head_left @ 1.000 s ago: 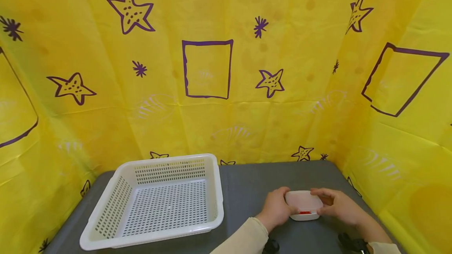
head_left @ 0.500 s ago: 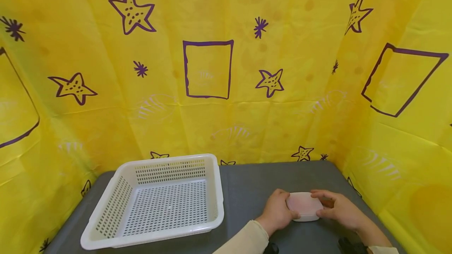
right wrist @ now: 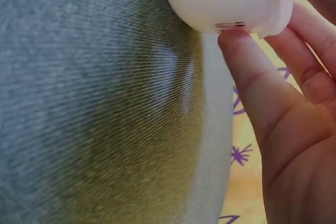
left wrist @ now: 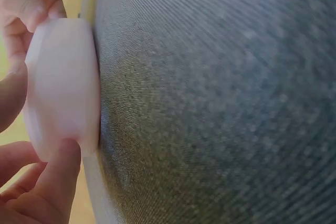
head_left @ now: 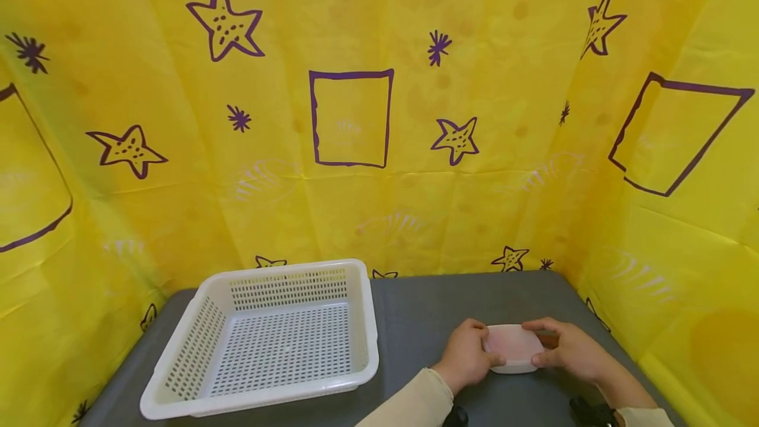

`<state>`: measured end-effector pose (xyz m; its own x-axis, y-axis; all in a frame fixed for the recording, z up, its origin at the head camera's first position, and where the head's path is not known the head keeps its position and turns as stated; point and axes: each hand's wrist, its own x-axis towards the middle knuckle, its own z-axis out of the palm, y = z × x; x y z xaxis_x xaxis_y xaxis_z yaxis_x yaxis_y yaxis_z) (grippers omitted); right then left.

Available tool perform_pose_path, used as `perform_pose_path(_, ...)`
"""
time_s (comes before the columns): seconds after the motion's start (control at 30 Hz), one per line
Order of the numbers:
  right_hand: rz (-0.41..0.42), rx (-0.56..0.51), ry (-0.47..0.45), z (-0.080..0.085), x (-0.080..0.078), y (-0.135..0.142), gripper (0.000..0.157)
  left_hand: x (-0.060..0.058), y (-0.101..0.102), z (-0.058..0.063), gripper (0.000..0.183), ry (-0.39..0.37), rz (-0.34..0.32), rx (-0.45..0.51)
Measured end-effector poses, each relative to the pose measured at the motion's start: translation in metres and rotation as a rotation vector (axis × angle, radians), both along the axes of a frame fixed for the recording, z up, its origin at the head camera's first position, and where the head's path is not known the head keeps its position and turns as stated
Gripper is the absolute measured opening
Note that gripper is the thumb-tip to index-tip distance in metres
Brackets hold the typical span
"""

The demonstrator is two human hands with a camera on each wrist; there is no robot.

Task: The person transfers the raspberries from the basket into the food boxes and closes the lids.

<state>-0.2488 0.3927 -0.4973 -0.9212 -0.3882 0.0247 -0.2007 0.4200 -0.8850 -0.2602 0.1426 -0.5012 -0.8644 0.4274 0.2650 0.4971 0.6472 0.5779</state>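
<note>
A small white box (head_left: 513,345) with rounded corners and a pinkish top sits on the grey table at the right in the head view. My left hand (head_left: 466,356) grips its left end, thumb on the near side. At the opposite end my right hand (head_left: 570,352) holds it, fingers at the far corner and thumb at the near one. In the left wrist view the pale side of the box (left wrist: 64,87) stands between both hands. The right wrist view has a thumb (right wrist: 262,87) against the box (right wrist: 226,1), beside a small dark mark and a raised rim.
A white perforated plastic basket (head_left: 362,374) stands on the left half of the grey table (head_left: 427,302). Yellow cloth (head_left: 415,216) printed with purple starfish hangs behind the table and along both sides.
The red mark on the near edge of the box's top is out of sight now, and the top looks plainer. Both hands keep their hold in nearly the same place.
</note>
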Motion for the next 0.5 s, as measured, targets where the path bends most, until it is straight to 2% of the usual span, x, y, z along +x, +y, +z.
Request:
perform_pose_path(0.1, -0.001, 0.015, 0.008, -0.0006, 0.0002, 0.0014, 0.065, -0.0003, -0.0003, 0.0001, 0.036, -0.006, -0.003, -0.006)
perform_pose_path(0.23, -0.008, 0.026, 0.028, 0.0007, -0.0013, 0.0015, 0.065, -0.0021, -0.002, -0.0009, 0.026, 0.044, -0.015, -0.004)
perform_pose_path(0.33, -0.017, 0.014, 0.01, 0.0004, -0.0033, 0.0006, 0.066, -0.0031, -0.0033, -0.0012, 0.024, 0.067, -0.017, -0.002)
perform_pose_path(0.5, -0.022, 0.019, -0.025, -0.0021, -0.0014, 0.0016, 0.068, -0.0014, -0.0033, -0.0024, 0.035, 0.074, -0.025, -0.036)
